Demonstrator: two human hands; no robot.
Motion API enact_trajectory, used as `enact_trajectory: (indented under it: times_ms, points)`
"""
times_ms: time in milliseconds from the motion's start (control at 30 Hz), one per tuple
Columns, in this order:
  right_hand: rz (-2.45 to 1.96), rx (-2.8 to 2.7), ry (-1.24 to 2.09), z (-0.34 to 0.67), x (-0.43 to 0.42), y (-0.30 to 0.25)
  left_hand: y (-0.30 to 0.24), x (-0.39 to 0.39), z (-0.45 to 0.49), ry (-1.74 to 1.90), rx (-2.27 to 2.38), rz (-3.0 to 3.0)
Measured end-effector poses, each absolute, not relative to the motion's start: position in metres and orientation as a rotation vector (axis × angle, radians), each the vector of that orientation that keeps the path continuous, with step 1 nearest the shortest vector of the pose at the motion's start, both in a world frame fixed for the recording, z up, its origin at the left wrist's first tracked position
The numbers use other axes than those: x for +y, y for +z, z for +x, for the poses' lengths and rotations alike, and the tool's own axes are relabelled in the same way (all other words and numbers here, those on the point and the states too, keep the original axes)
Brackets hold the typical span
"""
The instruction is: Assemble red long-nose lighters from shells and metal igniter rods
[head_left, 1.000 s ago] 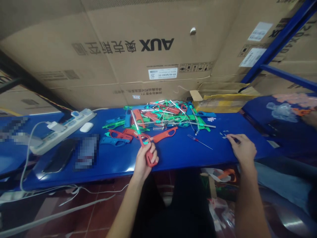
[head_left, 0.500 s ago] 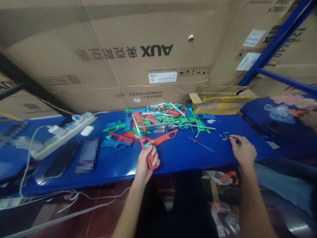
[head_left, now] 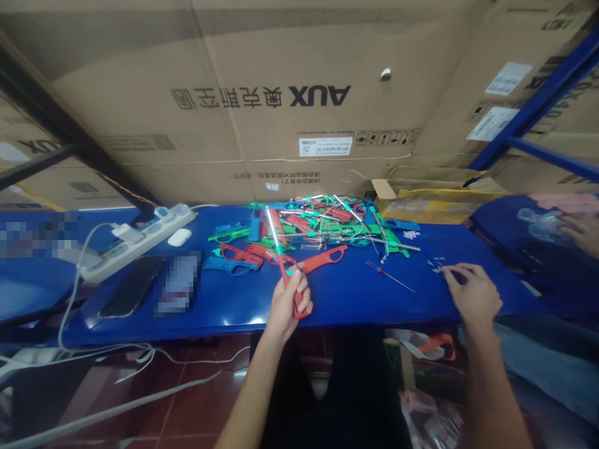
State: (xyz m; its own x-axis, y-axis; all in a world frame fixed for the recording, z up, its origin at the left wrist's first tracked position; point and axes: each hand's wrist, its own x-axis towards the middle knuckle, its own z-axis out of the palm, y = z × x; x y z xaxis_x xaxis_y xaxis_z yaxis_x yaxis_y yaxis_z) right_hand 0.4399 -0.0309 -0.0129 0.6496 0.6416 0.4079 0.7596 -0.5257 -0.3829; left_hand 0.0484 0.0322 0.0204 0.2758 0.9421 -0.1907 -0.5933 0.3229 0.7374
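Observation:
My left hand (head_left: 286, 307) is wrapped round the red handle of a long-nosed lighter (head_left: 277, 237), its metal tube pointing up and away from me. My right hand (head_left: 477, 298) rests low over the blue table with thumb and forefinger pinched together. Whatever may be between those fingertips is too small to make out. Beside them lie several tiny pale pieces (head_left: 437, 270), perhaps screws. A thin screwdriver (head_left: 390, 277) with a clear handle lies between my hands. Beyond them is a heap of red, green and blue lighter parts (head_left: 322, 226) with metal tubes and wires.
A white power strip (head_left: 140, 242) and two phones, one a dark phone (head_left: 131, 287), lie at the left. An open cardboard box (head_left: 425, 202) stands behind on the right. Another person's hand (head_left: 583, 234) holds clear plastic at the right edge. Large cartons (head_left: 262, 137) wall the back.
The view has swung left, so the table appears shifted right. The lighter in my left hand has turned more upright and edge-on. My right hand stays by the tiny pieces, fingers still pinched.

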Motion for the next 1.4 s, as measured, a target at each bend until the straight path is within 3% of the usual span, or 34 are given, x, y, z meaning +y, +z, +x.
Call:
enact_trajectory:
  times_ms: [267,467,700,833,1067,1400]
  points:
    - [-2.281,-1.076,-0.04,0.436,-0.02,0.004,0.013,0.036,0.061,1.178,0.791,0.674]
    - [-2.081,-0.962,-0.047,0.415,-0.021,0.017,0.013,0.036,0.06,1.151,0.766,0.692]
    - [-1.724,-1.035,0.333,0.301,-0.003,0.001,0.017,0.036,0.058,1.178,0.664,0.549]
    - [-1.377,-0.814,0.536,0.231,0.007,0.014,0.02,0.035,0.058,1.258,0.554,0.386]
    - [-1.254,-1.118,0.787,0.167,0.006,0.012,0.015,0.043,0.055,1.309,0.462,0.273]
    - [-1.049,-1.461,0.816,0.168,0.006,0.006,0.015,0.041,0.06,1.395,0.587,0.285]
